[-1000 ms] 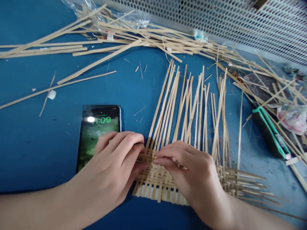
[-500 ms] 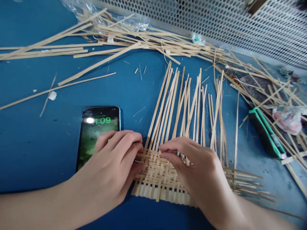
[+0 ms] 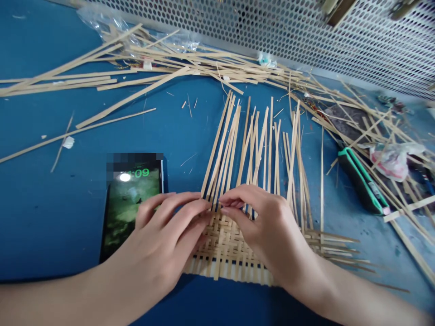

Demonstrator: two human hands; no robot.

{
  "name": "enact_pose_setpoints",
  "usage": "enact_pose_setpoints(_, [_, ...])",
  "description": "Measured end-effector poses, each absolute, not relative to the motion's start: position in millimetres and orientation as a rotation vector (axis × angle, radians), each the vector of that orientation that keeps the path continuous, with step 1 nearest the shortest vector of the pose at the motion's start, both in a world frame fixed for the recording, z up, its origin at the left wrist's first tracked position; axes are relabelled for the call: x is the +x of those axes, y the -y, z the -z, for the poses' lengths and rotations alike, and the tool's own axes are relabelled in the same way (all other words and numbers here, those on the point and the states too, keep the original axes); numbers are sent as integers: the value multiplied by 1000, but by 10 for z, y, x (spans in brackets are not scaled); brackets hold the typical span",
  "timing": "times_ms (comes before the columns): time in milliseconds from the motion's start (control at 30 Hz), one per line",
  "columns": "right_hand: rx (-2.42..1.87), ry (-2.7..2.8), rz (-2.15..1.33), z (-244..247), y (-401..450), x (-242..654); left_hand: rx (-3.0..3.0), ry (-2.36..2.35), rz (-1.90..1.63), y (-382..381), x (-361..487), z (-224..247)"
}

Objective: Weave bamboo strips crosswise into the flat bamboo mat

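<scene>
A partly woven mat of thin bamboo strips (image 3: 227, 240) lies on the blue table, its long loose strips (image 3: 217, 149) fanning away from me and shorter ends (image 3: 340, 246) sticking out to the right. Curled over the mat's upper left corner is my left hand (image 3: 166, 231), its fingertips on the strips and its thumb mostly hidden beneath. My right hand (image 3: 265, 226) pinches a strip at the mat's far edge between thumb and forefinger, close to the left fingertips. The strip itself is barely visible there. The right hand covers part of the weave.
A phone (image 3: 118, 217) lies left of the mat, partly under my left hand. A green and black utility knife (image 3: 362, 181) rests at the right. Loose bamboo strips (image 3: 204, 61) and crumpled plastic (image 3: 390, 158) lie along the back and right, before a perforated metal panel (image 3: 238, 22).
My left fingers have moved up from the mat's left side to its upper corner, closer to the right fingertips. The right hand keeps its pinch. The view has shifted slightly.
</scene>
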State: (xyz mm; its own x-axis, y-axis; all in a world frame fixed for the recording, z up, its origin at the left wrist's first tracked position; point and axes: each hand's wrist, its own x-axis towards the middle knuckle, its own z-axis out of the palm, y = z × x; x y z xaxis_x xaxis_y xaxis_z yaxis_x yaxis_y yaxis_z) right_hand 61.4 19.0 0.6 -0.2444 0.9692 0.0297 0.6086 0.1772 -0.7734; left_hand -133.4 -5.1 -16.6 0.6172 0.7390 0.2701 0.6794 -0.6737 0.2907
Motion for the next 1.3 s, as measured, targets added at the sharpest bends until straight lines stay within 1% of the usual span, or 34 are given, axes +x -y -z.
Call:
enact_pose_setpoints(267, [-1409,1983,-824,-41,-165,648,2747,-1170,-665,99,-1329,177])
enact_pose_setpoints(533, [-1413,1940,-673,-72,-58,789,2763,-1231,-604,29,-1283,121])
enact_pose_setpoints(700, [-1419,1947,-620,-31,-33,760,2789,-1199,-473,20,-1277,100])
enact_pose_setpoints(1000, [-1469,1894,-714,48,-37,765,2799,-1192,-445,-32,-1264,42])
enact_pose_setpoints(1167, [-1464,1895,-711,50,-24,766,2923,-1245,-530,24,-1289,-10])
enact_pose_setpoints(1300, [-1468,1887,-746,54,-19,755,2900,-1223,-540,28,-1319,0])
